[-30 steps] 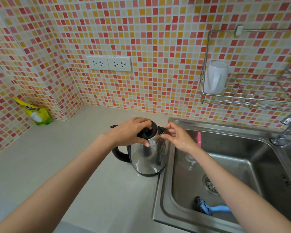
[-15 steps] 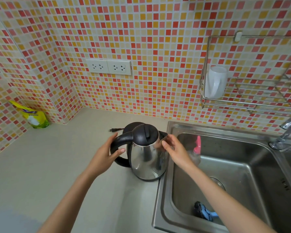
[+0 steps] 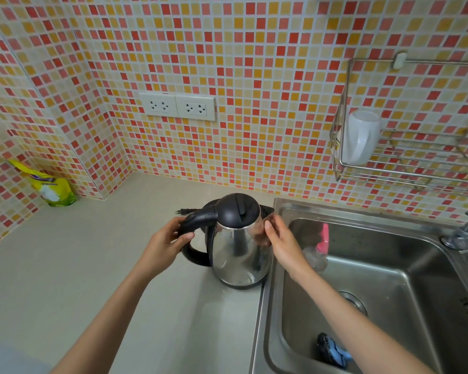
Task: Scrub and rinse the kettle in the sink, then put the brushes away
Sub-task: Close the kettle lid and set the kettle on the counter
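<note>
Fingers of the left hand [image 3: 168, 240] curl round the black handle [image 3: 197, 220] of the kettle [image 3: 239, 252], which stands upright at the right edge of the counter [image 3: 92, 265], just beside the left rim of the sink [image 3: 389, 271], and the right hand [image 3: 280, 240] grasps its steel side below the spout [image 3: 266, 211]. The person would do best to lift from the handle, the right hand only steadying, and set it down level between the pink brush [image 3: 323, 238] and the blue brush [image 3: 334, 352].

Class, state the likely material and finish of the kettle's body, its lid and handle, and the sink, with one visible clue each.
The kettle body: polished metal, probably stainless steel; mirror-like reflections. The lid and handle: matt black, likely plastic; dull, soft sheen. The sink: brushed metal, probably stainless steel; blurred, streaky reflections.
</note>
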